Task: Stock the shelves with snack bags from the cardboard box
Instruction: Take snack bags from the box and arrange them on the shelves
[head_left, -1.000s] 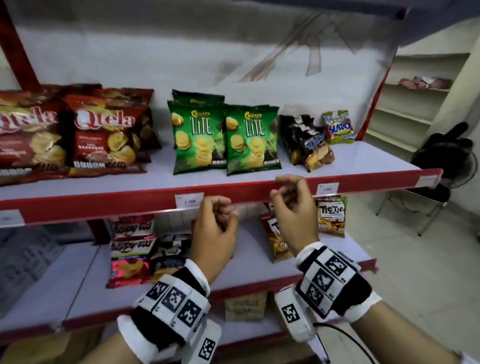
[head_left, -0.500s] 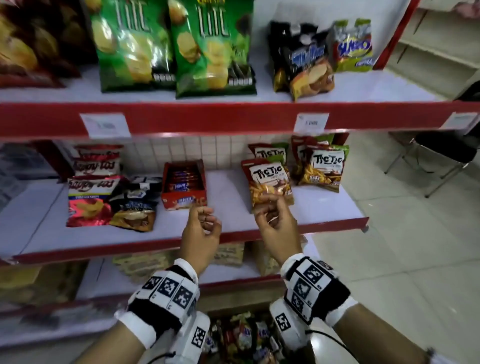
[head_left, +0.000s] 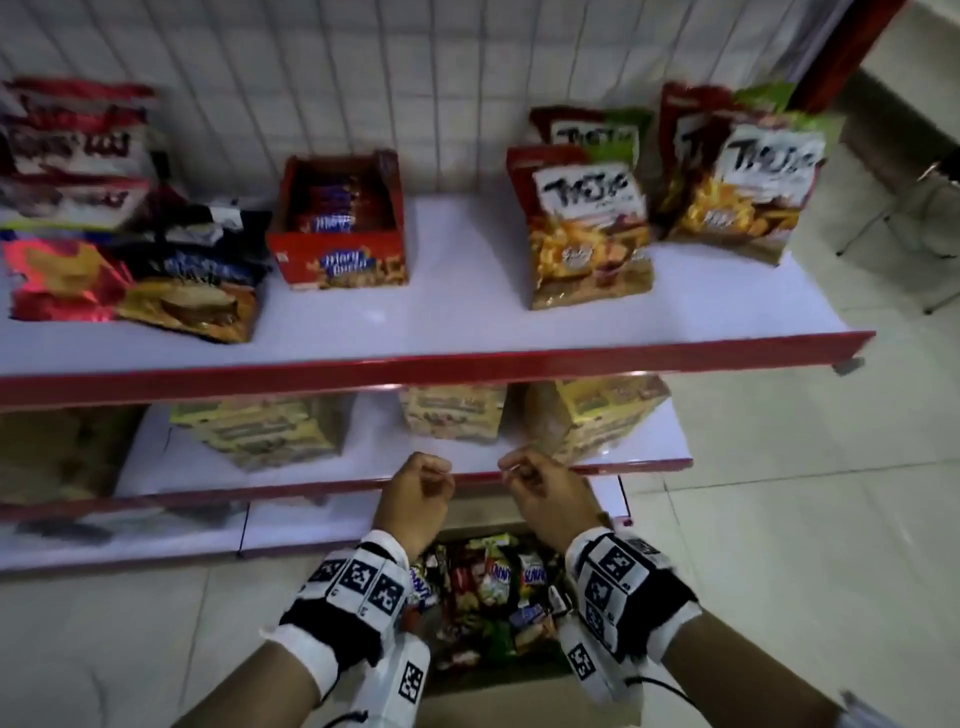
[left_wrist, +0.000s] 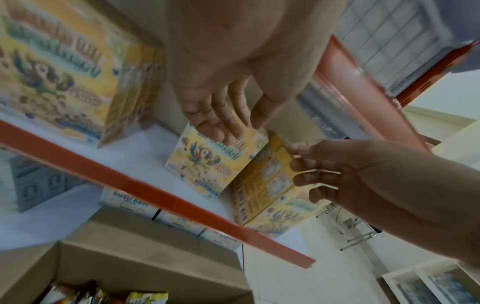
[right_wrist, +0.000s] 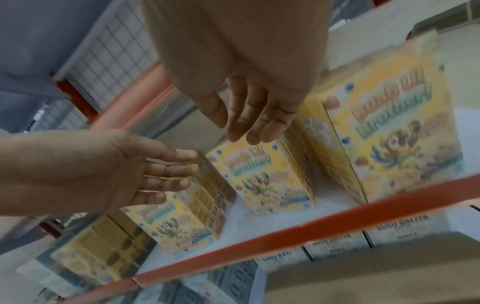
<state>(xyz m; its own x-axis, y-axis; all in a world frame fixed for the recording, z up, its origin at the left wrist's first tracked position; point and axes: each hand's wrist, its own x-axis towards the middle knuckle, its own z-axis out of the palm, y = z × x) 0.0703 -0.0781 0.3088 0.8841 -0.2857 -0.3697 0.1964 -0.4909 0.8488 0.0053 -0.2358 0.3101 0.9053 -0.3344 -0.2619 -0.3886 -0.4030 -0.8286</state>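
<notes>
An open cardboard box (head_left: 519, 699) stands on the floor against the shelving, with several mixed snack bags (head_left: 491, 587) inside. My left hand (head_left: 434, 473) and right hand (head_left: 514, 467) hover side by side above the box, level with the low shelf's red edge (head_left: 311, 491). Both are empty, with loosely curled fingers. The left wrist view shows my left fingers (left_wrist: 221, 123) relaxed, the right hand (left_wrist: 319, 176) beside them and the box (left_wrist: 145, 246) below. In the right wrist view my right fingers (right_wrist: 249, 125) hang loose next to the left hand (right_wrist: 161, 174).
The middle shelf (head_left: 467, 306) carries Tic Tac bags (head_left: 589, 234), a red biscuit carton (head_left: 340, 223) and dark and red bags (head_left: 130, 270) at left, with a bare gap between carton and Tic Tac bags. Yellow cartons (head_left: 597, 410) stand on the low shelf. Tiled floor (head_left: 805, 519) lies to the right.
My view has tipped down from the upper shelves to the box. Both hands have dropped from the top shelf's edge to the low shelf's level, still empty.
</notes>
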